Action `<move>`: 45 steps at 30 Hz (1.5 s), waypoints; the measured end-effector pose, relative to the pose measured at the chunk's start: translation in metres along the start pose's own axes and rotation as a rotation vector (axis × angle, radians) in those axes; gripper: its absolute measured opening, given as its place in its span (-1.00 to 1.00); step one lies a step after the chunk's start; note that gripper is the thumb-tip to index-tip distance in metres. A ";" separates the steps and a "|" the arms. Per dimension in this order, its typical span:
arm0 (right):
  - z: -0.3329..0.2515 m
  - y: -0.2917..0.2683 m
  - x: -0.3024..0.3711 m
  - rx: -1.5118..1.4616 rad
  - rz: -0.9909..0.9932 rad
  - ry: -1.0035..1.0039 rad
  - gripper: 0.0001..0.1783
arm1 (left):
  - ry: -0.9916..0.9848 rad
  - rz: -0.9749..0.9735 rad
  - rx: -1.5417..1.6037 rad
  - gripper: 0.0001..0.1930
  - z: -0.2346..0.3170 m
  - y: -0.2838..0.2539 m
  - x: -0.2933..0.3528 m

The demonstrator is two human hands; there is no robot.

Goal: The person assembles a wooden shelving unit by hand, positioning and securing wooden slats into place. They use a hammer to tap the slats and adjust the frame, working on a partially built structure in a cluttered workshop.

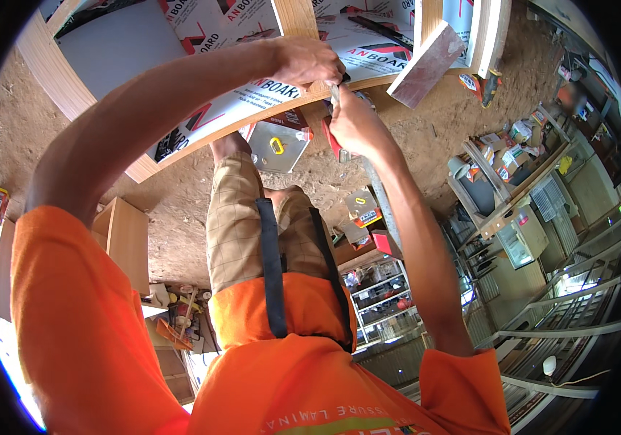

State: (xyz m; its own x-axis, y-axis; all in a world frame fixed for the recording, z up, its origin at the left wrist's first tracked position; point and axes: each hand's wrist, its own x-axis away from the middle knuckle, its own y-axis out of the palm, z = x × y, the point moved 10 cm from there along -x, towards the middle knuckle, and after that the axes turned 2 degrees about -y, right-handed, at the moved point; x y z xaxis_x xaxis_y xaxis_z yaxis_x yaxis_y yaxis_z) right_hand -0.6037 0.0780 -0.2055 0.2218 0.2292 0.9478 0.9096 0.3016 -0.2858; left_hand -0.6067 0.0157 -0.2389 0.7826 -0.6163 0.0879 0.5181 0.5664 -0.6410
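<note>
1. Wooden rail [283, 107] at the clock's centre, where both hands meet; running as a long, narrow near edge from about eight o'clock to three, bent by the lens.
2. Left hand [307, 61] at ten, fingers bunched down over that edge beside a small dark piece [346, 77]; cannot tell whether gripping it.
3. Right hand [358, 123] at five, just below the edge, fingers folded around a narrow pale strip [335, 94] pointing up toward the left fingertips.
4. Brown earth floor [426, 145], rough and scuffed, spreading from the rail's near side toward four.
5. Beyond the rail, smooth white board [220, 22] printed in red and black, with a straight-grained wooden upright [296, 18] at eleven.
6. Marbled reddish offcut [426, 65], flat and rectangular, lying slantwise across the rail between two and three.
7. In the way below: checked tan shorts [234, 210] at seven, legs close under the rail; nearer, a yellow ring-shaped piece [276, 146] between seven and eight.
8. Pale, square-edged wooden box [128, 243] at eight; cluttered wooden crate [481, 170] at four, well apart.
</note>
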 end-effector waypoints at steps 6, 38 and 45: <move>0.003 -0.042 0.045 -0.210 0.281 -0.074 -0.71 | -0.071 0.346 0.111 -0.04 0.001 -0.038 0.014; 0.207 0.153 0.265 -0.995 0.958 0.340 -0.53 | -0.369 -0.104 0.515 -0.73 -0.041 0.057 -0.020; 0.203 0.185 0.259 -1.291 0.945 0.494 -0.58 | -0.300 -0.303 -0.073 -0.65 -0.039 0.035 -0.051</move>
State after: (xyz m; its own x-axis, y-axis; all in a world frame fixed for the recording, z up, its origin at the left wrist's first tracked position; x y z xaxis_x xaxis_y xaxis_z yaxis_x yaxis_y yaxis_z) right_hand -0.4492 0.3813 -0.0413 0.6766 -0.4957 0.5445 0.0177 -0.7283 -0.6851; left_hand -0.6422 0.0457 -0.2956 0.6700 -0.5562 0.4917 0.7228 0.3376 -0.6030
